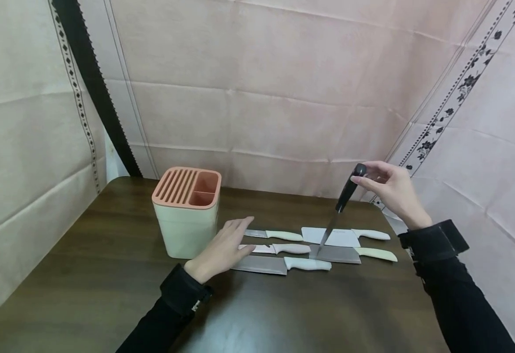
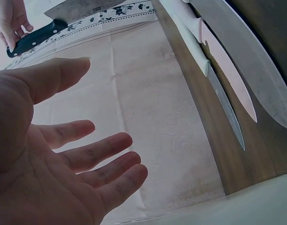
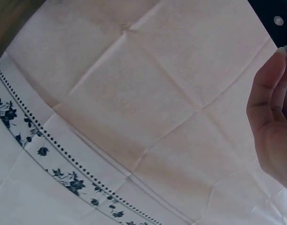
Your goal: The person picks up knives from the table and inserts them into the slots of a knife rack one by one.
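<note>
My right hand (image 1: 391, 189) pinches the black handle of a knife (image 1: 349, 190) near its butt end, blade slanting down over the laid-out knives. Whether its tip touches the blade below, I cannot tell. In the right wrist view, the fingers (image 3: 272, 112) meet the riveted black handle (image 3: 269, 23) at the edge. My left hand (image 1: 224, 250) holds nothing, its fingers apart in the left wrist view. It is beside a pale green knife block (image 1: 184, 233) with a slotted orange-pink top (image 1: 200, 171), hiding some blade tips.
On the brown table (image 1: 85, 274) lie a small knife (image 1: 283, 236), a notched white knife (image 1: 290, 248), a broad knife (image 1: 263, 264), a white cleaver (image 1: 336, 238) and a grey-bladed cleaver (image 1: 341, 254). Pale cloth (image 1: 257, 122) hangs behind the table and at both sides.
</note>
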A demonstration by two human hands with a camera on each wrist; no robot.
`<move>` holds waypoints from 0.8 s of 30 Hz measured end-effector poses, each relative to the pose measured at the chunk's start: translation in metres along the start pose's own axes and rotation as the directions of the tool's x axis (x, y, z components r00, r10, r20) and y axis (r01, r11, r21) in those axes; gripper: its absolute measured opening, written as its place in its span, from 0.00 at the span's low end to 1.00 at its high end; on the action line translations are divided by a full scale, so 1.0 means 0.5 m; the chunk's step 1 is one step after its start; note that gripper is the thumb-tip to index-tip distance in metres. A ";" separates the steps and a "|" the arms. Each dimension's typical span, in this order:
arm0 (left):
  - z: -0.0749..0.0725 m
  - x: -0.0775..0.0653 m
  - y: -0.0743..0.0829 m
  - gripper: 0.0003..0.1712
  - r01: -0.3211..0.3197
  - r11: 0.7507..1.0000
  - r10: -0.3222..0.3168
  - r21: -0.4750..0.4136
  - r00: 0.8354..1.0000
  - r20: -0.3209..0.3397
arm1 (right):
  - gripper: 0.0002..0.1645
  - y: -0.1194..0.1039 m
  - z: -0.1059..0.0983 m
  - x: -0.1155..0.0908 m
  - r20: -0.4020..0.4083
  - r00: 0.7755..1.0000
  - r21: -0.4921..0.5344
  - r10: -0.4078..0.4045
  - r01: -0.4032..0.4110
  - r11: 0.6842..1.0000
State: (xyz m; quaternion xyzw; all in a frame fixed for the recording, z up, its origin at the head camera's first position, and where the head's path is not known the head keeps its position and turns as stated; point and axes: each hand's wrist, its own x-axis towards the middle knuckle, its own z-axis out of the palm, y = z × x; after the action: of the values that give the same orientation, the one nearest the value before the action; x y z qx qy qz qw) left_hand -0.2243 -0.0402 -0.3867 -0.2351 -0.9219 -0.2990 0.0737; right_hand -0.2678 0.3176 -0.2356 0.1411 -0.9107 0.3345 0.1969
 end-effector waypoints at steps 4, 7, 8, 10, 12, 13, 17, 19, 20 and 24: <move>-0.002 0.001 0.000 0.40 0.008 1.000 -0.008 0.001 1.000 -0.003 | 0.22 -0.016 0.006 0.014 0.044 0.999 0.004 0.008 -0.008 1.000; -0.003 0.004 0.000 0.40 0.001 1.000 -0.001 0.000 1.000 -0.013 | 0.21 -0.024 0.010 0.021 0.055 0.998 -0.005 0.005 -0.005 1.000; -0.002 0.005 0.000 0.40 -0.004 1.000 0.004 -0.002 1.000 -0.016 | 0.21 -0.026 0.011 0.023 0.055 0.998 -0.009 0.004 -0.004 1.000; -0.001 0.007 0.000 0.40 -0.012 1.000 0.012 -0.006 1.000 -0.016 | 0.22 -0.030 0.013 0.025 0.056 0.998 -0.011 0.009 -0.009 1.000; 0.000 0.008 0.000 0.40 -0.012 1.000 0.012 -0.019 1.000 -0.009 | 0.23 -0.033 0.015 0.026 0.059 0.998 -0.015 0.018 -0.017 1.000; 0.001 0.008 0.000 0.40 -0.010 1.000 0.010 -0.024 1.000 -0.004 | 0.23 -0.034 0.017 0.026 0.065 0.998 -0.016 0.024 -0.023 1.000; 0.001 0.005 -0.001 0.40 0.018 0.999 -0.017 -0.040 1.000 0.021 | 0.24 -0.038 0.025 0.027 0.076 0.997 -0.014 0.030 -0.029 0.999; -0.001 0.005 -0.002 0.40 0.023 0.999 -0.023 -0.042 1.000 0.022 | 0.23 -0.040 0.028 0.028 0.069 0.997 -0.015 0.018 -0.017 1.000; -0.002 0.006 -0.002 0.40 0.027 0.999 -0.026 -0.044 0.999 0.023 | 0.22 -0.040 0.029 0.029 0.064 0.998 -0.013 0.010 -0.009 1.000; -0.005 0.008 -0.002 0.40 0.028 0.999 -0.027 -0.046 0.999 0.025 | 0.20 -0.041 0.030 0.033 0.045 0.999 -0.016 -0.013 0.013 1.000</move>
State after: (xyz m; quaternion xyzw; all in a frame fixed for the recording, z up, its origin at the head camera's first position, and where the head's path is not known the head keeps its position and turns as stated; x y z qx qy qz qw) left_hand -0.2283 -0.0408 -0.3841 -0.2275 -0.9186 -0.3187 0.0529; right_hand -0.2785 0.2906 -0.2273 0.1529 -0.9167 0.3226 0.1797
